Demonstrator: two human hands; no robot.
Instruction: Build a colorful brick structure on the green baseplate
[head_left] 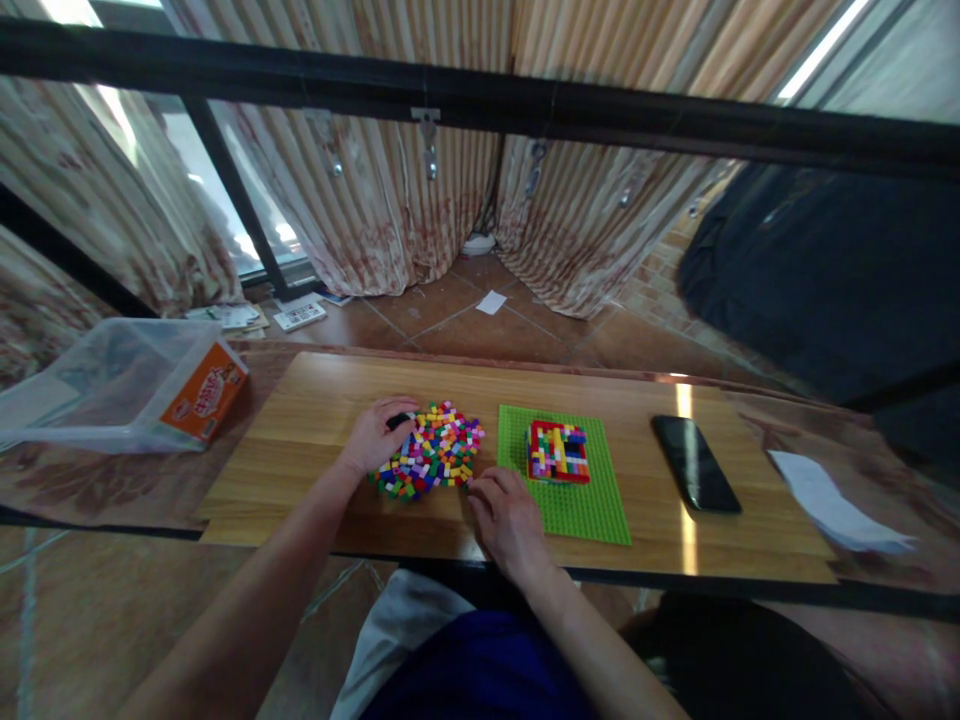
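A heap of small multicoloured toy bricks point(442, 450) lies loose on the wooden board. My left hand point(373, 437) rests at the heap's left side, its thumb and fingers curled around a small black object point(398, 421) whose kind I cannot make out. At the heap's lower right edge is my right hand point(510, 515), fingertips pinched together; anything between them is too small to tell. Just beyond that hand, a square brick structure point(559, 452) with red edges and mixed colours stands on a green baseplate point(585, 515). An opening shows in its right part.
Right of the baseplate lies a black smartphone point(696, 463), with folded white paper point(836, 500) farther right. A clear plastic box point(135, 370) with an orange label stands left of the wooden board point(300, 400). A dark metal bar point(480, 95) crosses in front of the curtains point(420, 210).
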